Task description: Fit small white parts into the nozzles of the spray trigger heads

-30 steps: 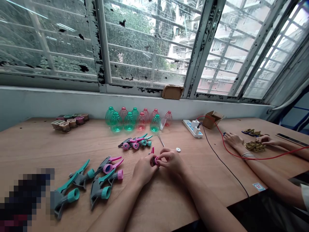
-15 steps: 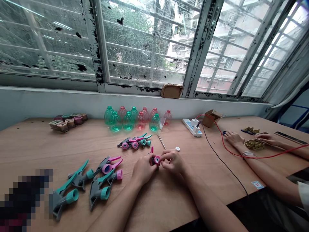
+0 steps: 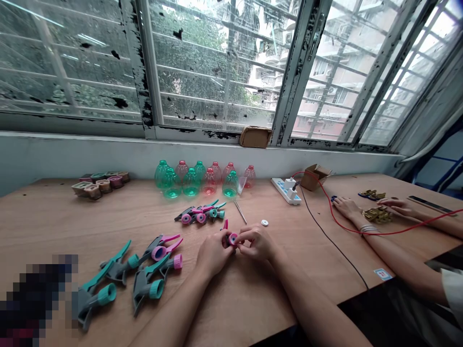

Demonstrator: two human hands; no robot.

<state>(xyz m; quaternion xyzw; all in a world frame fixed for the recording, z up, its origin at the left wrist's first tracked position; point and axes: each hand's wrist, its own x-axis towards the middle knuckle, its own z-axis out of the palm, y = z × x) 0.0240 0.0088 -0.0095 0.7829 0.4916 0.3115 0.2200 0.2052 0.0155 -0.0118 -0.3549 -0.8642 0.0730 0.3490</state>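
- Pink-capped sprayer head point(image 3: 231, 237) sits pinched between both hands just above the desk point(image 3: 253, 299), near its front middle.
- Left hand point(image 3: 214, 254) has its grip curled tight round the grey body of the sprayer head; right hand point(image 3: 257, 242) has its fingertips pressed together on the pink cap.
- Left of the hands lie loose teal and pink sprayers point(image 3: 144, 270), and a smaller heap point(image 3: 200, 213) lies further back.
- A small white disc point(image 3: 264, 222) rests just beyond the right hand.
- A co-worker's hands point(image 3: 361, 208) rest on the desk at the right, beside a red wire point(image 3: 347, 229).
- Teal and pink bottles point(image 3: 195, 179) stand by the wall, near a power strip point(image 3: 286, 190).
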